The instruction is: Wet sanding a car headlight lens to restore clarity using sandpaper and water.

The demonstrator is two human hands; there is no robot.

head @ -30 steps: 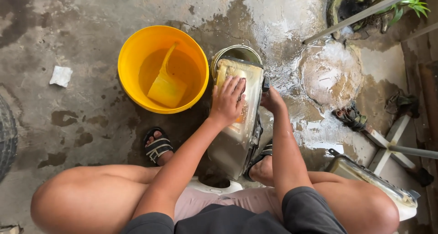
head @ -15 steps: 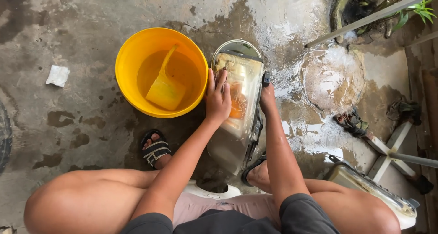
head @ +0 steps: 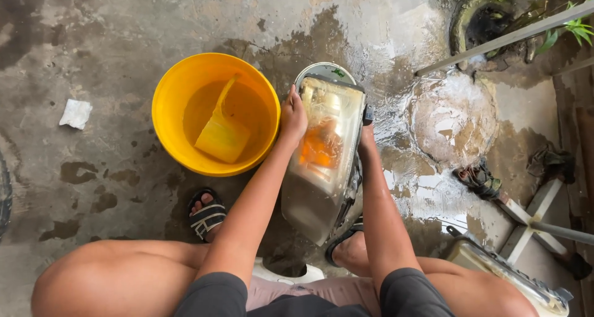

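A vehicle headlight [head: 325, 153] with a clear lens and an orange part inside stands tilted between my knees on wet concrete. My left hand [head: 292, 116] grips its left edge near the top. On the opposite side, my right hand [head: 366, 134] holds the right edge, its fingers partly hidden behind the housing. Just left of the headlight stands a yellow bucket [head: 167, 94] holding water and a yellow scoop [head: 221, 134].
Another headlight part [head: 507, 274] lies at the lower right beside white bars [head: 538, 215]. A dirty brush [head: 479, 178] rests on foamy wet ground. A white scrap [head: 76, 113] lies at the left. My sandalled feet [head: 207, 217] flank the headlight.
My left hand has slid from the face of the lens to its left edge. The view has shifted slightly, so bucket and headlight sit lower in frame.
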